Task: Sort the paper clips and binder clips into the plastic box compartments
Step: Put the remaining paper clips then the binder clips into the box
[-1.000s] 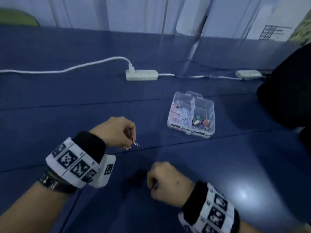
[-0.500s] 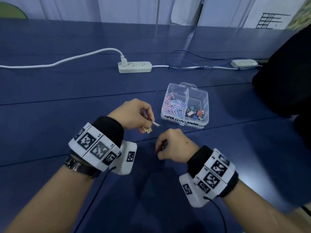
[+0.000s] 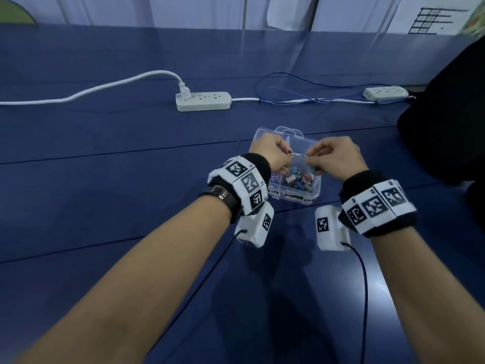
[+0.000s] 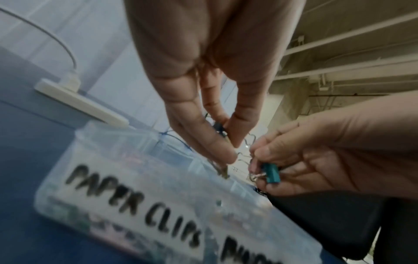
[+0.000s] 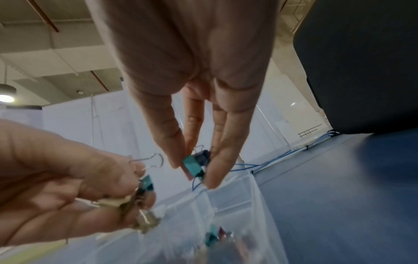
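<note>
While both hands hover over the plastic box (image 3: pixel 309 194) at frame centre, the left hand (image 3: pixel 270 153) and right hand (image 3: pixel 334 157) each pinch binder clips (image 5: pixel 192 167), apparently awaiting release into the right compartment.

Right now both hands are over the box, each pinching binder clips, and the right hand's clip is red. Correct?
Not quite: the binder clip pinched by the right hand is teal, not red, as the right wrist view shows. The rest holds: both hands are over the plastic box, and the left hand pinches binder clips too.
</note>
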`<state>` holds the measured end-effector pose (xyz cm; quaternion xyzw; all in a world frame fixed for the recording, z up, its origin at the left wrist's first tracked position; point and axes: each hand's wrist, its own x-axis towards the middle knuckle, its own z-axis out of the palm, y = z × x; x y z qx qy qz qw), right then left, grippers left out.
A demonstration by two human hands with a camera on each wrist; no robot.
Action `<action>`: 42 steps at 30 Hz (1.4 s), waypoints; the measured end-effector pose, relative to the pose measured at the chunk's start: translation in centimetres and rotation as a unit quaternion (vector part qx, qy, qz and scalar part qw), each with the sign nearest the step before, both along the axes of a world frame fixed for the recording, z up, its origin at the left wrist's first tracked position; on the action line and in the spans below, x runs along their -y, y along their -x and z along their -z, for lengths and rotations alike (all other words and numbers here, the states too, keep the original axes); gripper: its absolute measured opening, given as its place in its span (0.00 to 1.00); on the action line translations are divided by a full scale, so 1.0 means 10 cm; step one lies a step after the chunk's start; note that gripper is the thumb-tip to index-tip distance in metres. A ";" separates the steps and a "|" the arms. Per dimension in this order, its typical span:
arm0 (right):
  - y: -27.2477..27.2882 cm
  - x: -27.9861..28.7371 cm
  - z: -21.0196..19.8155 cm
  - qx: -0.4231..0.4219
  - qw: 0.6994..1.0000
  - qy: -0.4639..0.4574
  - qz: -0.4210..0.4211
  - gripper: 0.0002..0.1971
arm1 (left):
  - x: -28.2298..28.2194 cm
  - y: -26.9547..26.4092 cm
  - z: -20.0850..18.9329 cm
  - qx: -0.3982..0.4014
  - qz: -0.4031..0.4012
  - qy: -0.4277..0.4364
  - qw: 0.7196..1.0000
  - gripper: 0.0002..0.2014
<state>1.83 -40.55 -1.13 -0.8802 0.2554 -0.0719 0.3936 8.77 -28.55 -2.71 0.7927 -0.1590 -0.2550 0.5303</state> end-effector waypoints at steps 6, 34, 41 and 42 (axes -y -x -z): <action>0.01 0.05 0.17 0.005 0.999 -0.026 0.027 0.12 | 0.07 -0.01 0.06 -0.032 0.075 -0.008 0.997 0.09; 0.36 -0.88 0.08 -0.200 0.923 0.097 -0.313 0.21 | -1.03 0.47 0.08 0.268 0.086 -0.207 0.937 0.10; 0.30 -0.69 0.02 -0.205 0.928 0.152 -0.270 0.20 | -1.06 0.46 0.09 0.238 0.108 -0.211 0.942 0.08; 0.29 -0.67 0.03 -0.197 0.932 0.158 -0.260 0.18 | -1.07 0.47 0.09 0.234 0.109 -0.213 0.942 0.09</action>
